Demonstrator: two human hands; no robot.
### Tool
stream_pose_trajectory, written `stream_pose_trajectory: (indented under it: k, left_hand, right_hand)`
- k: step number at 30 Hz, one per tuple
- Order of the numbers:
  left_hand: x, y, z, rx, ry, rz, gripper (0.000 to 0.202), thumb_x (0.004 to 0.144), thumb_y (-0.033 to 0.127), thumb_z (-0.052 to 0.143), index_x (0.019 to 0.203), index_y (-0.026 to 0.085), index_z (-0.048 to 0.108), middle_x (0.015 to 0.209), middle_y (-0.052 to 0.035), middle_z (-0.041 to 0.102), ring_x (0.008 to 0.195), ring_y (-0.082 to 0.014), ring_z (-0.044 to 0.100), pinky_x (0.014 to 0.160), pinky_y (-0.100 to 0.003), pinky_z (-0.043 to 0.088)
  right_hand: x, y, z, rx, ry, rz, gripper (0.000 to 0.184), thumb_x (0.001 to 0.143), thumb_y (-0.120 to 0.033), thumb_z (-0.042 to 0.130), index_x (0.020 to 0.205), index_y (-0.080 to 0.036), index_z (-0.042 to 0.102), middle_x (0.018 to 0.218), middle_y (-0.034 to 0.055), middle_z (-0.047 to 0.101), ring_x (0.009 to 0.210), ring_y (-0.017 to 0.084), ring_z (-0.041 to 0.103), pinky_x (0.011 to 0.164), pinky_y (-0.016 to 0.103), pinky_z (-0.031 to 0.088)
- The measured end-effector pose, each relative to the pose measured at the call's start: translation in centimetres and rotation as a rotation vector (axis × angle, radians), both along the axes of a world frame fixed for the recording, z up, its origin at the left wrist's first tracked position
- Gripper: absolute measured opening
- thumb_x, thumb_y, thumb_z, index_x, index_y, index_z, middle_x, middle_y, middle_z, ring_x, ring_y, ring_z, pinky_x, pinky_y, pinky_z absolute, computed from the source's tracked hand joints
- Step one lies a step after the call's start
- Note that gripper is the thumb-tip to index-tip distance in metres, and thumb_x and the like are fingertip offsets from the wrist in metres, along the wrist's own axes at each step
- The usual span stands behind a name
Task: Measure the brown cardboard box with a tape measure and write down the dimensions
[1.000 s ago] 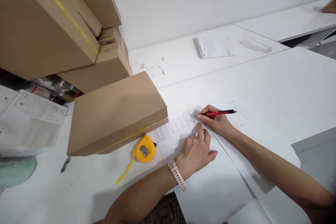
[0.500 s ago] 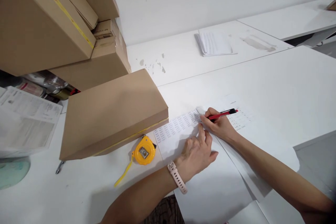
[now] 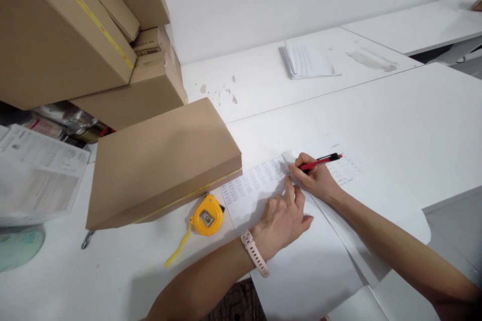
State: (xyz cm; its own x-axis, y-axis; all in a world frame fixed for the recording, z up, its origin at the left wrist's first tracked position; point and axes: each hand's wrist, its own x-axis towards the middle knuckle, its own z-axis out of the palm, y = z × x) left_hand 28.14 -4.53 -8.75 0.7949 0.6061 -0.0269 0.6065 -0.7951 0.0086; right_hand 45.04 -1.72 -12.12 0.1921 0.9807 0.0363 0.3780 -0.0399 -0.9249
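Note:
My right hand (image 3: 314, 179) grips a red and black pen (image 3: 320, 162), its tip on a printed sheet of paper (image 3: 256, 185) full of small rows of figures. My left hand (image 3: 284, 218) rests on the same sheet just below the pen tip, fingers bent and pressed down on the paper; a pale pink watch strap sits on that wrist. A second printed sheet (image 3: 348, 170) lies under my right hand. A yellow tape measure (image 3: 206, 215) lies left of my left hand, its yellow tape end trailing toward me.
A flat cardboard box (image 3: 161, 160) with yellow tape sits left of the paper, and bigger cardboard boxes (image 3: 75, 30) are stacked behind it. Printed documents (image 3: 37, 170) lie at far left. A small stack of papers (image 3: 307, 60) sits farther back on the white table (image 3: 395, 110).
The pen has tilted up slightly and my right hand has shifted a little along the sheet. The view has moved slightly; my left hand stays on the paper.

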Motion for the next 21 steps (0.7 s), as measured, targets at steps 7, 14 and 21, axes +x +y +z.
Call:
stream_pose_trajectory:
  k: [7, 14, 21]
  left_hand:
    - [0.01, -0.05, 0.03, 0.006, 0.001, 0.001, 0.068, 0.098, 0.056, 0.048, 0.141, 0.003, 0.050, 0.148, -0.0284, 0.048, 0.072, -0.0196, 0.067, 0.060, -0.031, 0.056]
    - [-0.03, -0.03, -0.18, 0.009, -0.020, 0.000, 0.067, 0.098, 0.055, 0.047, 0.141, 0.003, 0.049, 0.149, -0.0283, 0.047, 0.073, -0.0200, 0.067, 0.060, -0.032, 0.056]
    - [0.00, -0.04, -0.23, 0.002, -0.007, -0.003, 0.068, 0.098, 0.056, 0.047, 0.141, 0.003, 0.049, 0.149, -0.0291, 0.047, 0.073, -0.0204, 0.067, 0.058, -0.032, 0.055]
  right_hand:
    - [-0.04, -0.01, 0.14, 0.009, -0.005, -0.021, 0.040, 0.088, -0.053, 0.063, 0.070, -0.023, 0.046, 0.060, -0.0030, 0.042, 0.055, 0.012, 0.035, 0.048, 0.027, 0.029]
    - [-0.04, 0.06, 0.04, 0.006, 0.005, -0.021, 0.040, 0.087, -0.052, 0.065, 0.069, -0.023, 0.046, 0.059, -0.0034, 0.041, 0.054, 0.011, 0.034, 0.048, 0.027, 0.028]
    - [-0.29, 0.08, 0.78, 0.010, -0.001, -0.060, 0.041, 0.085, -0.049, 0.068, 0.066, -0.023, 0.044, 0.058, -0.0035, 0.040, 0.055, 0.011, 0.034, 0.049, 0.028, 0.029]
